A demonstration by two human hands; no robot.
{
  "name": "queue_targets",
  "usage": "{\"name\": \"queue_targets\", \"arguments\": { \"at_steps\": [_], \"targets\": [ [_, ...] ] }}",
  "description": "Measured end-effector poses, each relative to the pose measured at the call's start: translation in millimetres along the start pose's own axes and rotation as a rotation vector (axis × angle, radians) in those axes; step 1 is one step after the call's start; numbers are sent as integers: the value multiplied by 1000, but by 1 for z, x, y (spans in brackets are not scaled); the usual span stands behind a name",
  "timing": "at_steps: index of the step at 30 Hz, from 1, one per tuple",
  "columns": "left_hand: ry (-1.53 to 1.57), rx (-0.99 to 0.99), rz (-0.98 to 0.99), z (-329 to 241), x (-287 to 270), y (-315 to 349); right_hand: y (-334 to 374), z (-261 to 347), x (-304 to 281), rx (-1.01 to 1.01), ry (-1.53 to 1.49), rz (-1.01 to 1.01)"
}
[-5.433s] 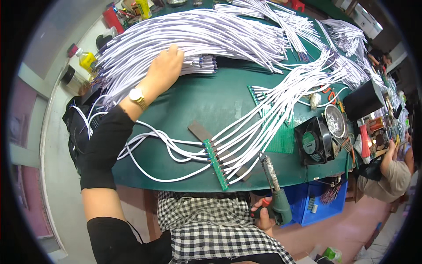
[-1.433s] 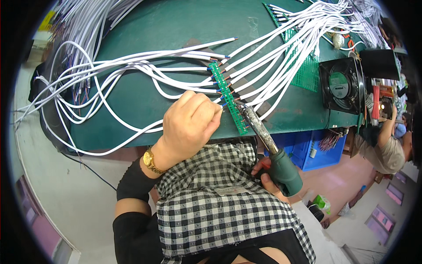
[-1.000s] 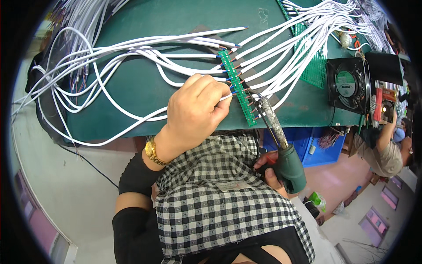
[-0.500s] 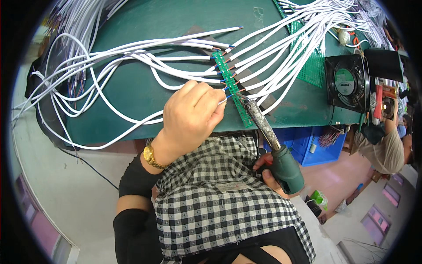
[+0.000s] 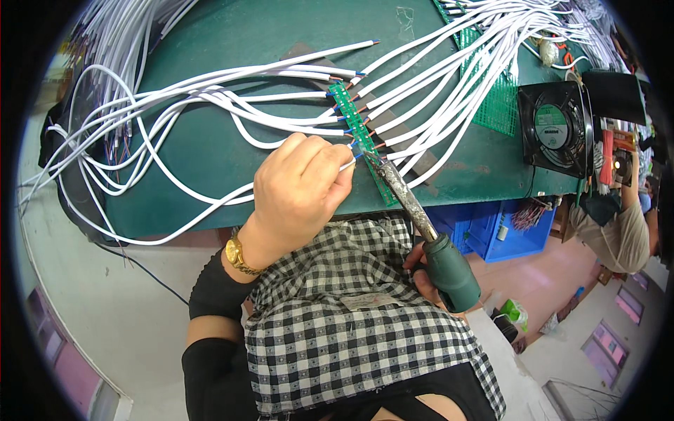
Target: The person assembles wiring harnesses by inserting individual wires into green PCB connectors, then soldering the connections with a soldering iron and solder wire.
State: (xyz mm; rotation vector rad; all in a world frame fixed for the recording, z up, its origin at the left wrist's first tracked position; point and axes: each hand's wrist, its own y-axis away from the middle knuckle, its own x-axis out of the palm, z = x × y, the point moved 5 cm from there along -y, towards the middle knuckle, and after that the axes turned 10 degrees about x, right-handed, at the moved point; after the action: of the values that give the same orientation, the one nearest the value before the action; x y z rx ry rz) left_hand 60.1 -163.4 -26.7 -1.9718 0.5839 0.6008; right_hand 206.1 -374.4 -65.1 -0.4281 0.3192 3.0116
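Observation:
My left hand [image 5: 298, 188] pinches the end of a white cable [image 5: 223, 200], its bared blue core against the left edge of a narrow green circuit board [image 5: 359, 129]. In my right hand [image 5: 423, 278] is a soldering iron [image 5: 449, 272] with a dark green handle; its tip meets the board beside that core. Several white cables with blue and brown cores run to the board from both sides. Under the board lies a dark flat strip [image 5: 418, 160].
A black fan [image 5: 554, 130] stands on the green table [image 5: 232, 35] at the right. Behind it, green circuit panels [image 5: 497, 105] lie under white cables. A cable bundle [image 5: 116, 49] hangs at the far left. Below the table edge are blue crates [image 5: 516, 235]. Another person's arm [image 5: 609, 231] shows at the far right.
The board and attached cables have shifted slightly left in view, along with my left hand. The iron's tip has moved a little left and stays at the board; both holds are the same.

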Motion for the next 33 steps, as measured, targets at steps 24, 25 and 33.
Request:
{"name": "queue_targets", "arguments": {
  "at_steps": [24, 25, 33],
  "targets": [
    [50, -111, 58, 2, -2, -4, 18, -11, -5, 255, 342, -293],
    [45, -109, 56, 3, -2, -3, 14, -7, -4, 235, 366, -277],
    [21, -13, 216, -5, -14, -13, -5, 31, -15, 129, 109, -221]
  ]
}}
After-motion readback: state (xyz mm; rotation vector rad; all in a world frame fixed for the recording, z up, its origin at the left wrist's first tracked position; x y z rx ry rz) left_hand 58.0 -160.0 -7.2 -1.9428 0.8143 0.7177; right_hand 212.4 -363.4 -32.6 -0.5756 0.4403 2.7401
